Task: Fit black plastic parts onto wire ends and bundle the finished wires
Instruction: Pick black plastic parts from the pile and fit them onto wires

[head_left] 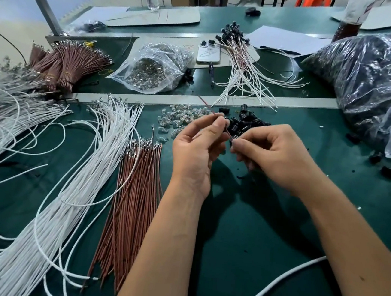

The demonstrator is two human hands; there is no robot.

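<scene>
My left hand (pixel 199 146) pinches a thin brown wire (pixel 208 107) that runs up and away from its fingertips. My right hand (pixel 268 153) pinches the wire's lower end together with a small black plastic part (pixel 233 141), mostly hidden by the fingers. Just beyond both hands lies a pile of loose black parts (pixel 250 122). Small clear bulbs (pixel 180 119) are scattered to the left of it. Loose brown wires (pixel 133 204) and long white wires (pixel 82 179) lie on the green table (pixel 252 238) to my left. Finished wires with black caps (pixel 242 63) lie further back.
A large clear bag of black parts (pixel 377 82) fills the right side. A bag of bulbs (pixel 154 68), a phone (pixel 208 52) and a pen (pixel 211 74) lie behind. Bound brown wire bundles (pixel 65 66) sit at the back left. A white cable (pixel 284 282) crosses the front right.
</scene>
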